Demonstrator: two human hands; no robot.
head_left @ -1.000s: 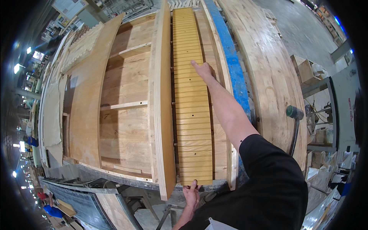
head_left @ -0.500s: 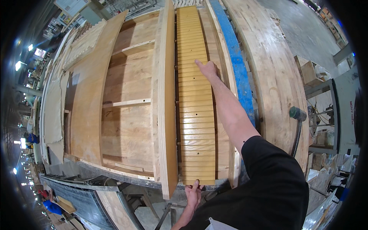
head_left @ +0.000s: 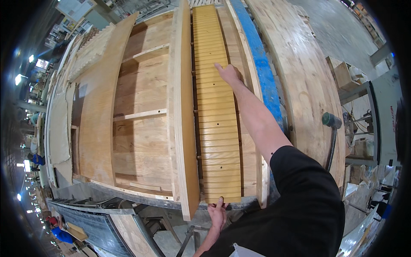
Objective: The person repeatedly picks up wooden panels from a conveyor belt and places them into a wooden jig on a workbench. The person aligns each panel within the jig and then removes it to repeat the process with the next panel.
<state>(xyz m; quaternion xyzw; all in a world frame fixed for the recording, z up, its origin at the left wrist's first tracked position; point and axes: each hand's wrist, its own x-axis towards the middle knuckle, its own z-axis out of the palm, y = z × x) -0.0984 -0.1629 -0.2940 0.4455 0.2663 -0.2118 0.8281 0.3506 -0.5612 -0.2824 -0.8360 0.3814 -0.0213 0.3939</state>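
A long yellow-brown grooved wooden panel (head_left: 215,113) with small dark holes lies lengthwise in front of me. My left hand (head_left: 218,215) grips its near end, thumb on top and fingers underneath. Farther along, my right hand (head_left: 230,74) is closed over the panel's right edge, its thumb lying on the grooved face and the other fingers mostly hidden. Close along the panel's left side stands an upright wooden board (head_left: 185,115). Beneath the panel is a shallow pale wooden frame (head_left: 250,182), partly covered by it.
Left of the upright board are open frame compartments (head_left: 145,96) and a flat brown board (head_left: 96,115). A blue strip (head_left: 266,70) and a thick wooden slab (head_left: 306,81) run along the right, with a dark-headed mallet (head_left: 332,121) there. Another person (head_left: 61,233) is at the lower left.
The panel has shifted very slightly away from me, its near end farther from my body. Both hands keep their hold on it. The whole view has also moved a little.
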